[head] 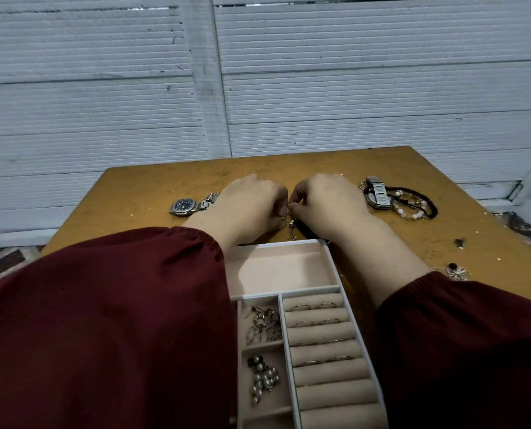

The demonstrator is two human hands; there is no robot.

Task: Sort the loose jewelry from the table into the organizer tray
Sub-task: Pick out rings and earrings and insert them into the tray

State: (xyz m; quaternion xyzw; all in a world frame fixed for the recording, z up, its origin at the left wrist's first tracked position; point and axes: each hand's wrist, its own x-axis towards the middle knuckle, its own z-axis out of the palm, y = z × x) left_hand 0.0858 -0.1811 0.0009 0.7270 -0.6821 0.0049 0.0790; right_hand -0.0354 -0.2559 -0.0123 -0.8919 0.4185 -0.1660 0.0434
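Just past tray (276, 243), clasp (291, 225) between fingers (280, 200)

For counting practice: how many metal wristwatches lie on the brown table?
2: a silver dark-dialled wristwatch beside the left hand, a silver-banded wristwatch right of the right hand. Hands may hide more.

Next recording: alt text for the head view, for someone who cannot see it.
The left hand and right hand meet over a wooden table, pinching a small metal jewelry piece beyond a white organizer tray holding rings and earrings. A dark-faced watch lies left of the hands; a silver watch and beaded bracelets lie right.
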